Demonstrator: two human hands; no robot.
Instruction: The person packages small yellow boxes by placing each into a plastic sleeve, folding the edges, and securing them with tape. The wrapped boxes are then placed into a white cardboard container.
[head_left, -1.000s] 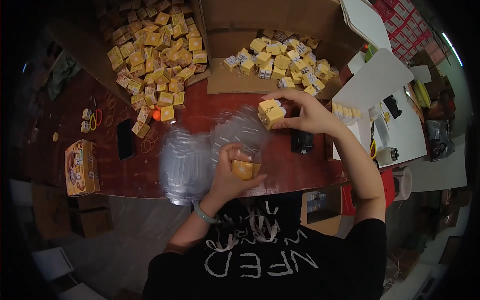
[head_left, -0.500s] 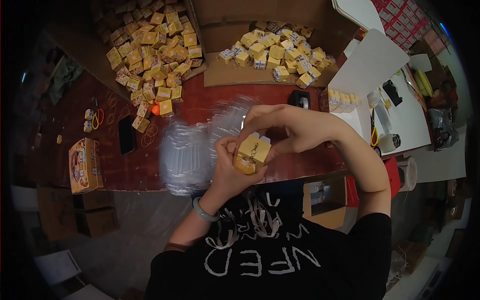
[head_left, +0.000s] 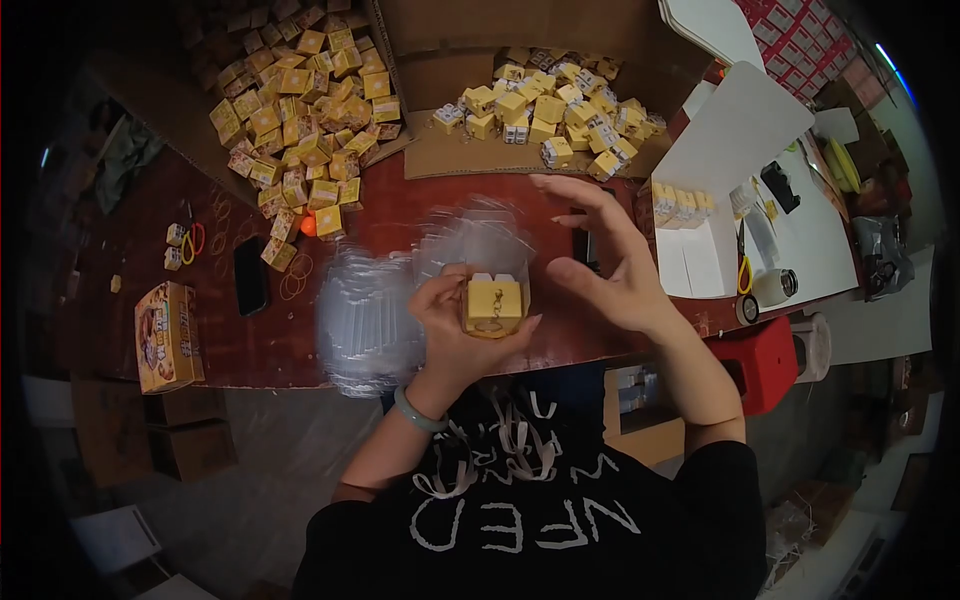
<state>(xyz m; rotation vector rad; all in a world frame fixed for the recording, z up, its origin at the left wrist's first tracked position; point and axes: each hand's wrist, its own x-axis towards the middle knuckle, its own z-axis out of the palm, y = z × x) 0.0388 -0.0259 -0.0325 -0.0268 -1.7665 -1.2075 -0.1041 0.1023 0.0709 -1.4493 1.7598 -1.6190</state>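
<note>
My left hand (head_left: pixel 447 335) is wrapped round a small yellow box (head_left: pixel 495 297) at the middle of the table's front edge. A thin metal chain with a ring lies on the box's yellow face, and pale flaps stick up at its far end. Clear plastic shows around and behind the box; how it sits on the box is hard to make out. To the right, my right hand (head_left: pixel 618 268) is raised with its fingers spread and nothing in them. Flat clear plastic sleeves (head_left: pixel 368 320) lie in an overlapping pile left of my left hand.
Cardboard boxes at the back hold heaps of small orange-yellow boxes (head_left: pixel 300 85) and yellow-and-white pieces (head_left: pixel 550 105). A black phone (head_left: pixel 251 273), scissors (head_left: pixel 193 240) and a printed box (head_left: pixel 168 338) are at left. On the right stand a white open carton (head_left: pixel 695 265) and a red stool (head_left: pixel 755 365).
My right hand has let go of the yellow box and moved right, its fingers opening. My left hand keeps the box, which has turned more upright in view.
</note>
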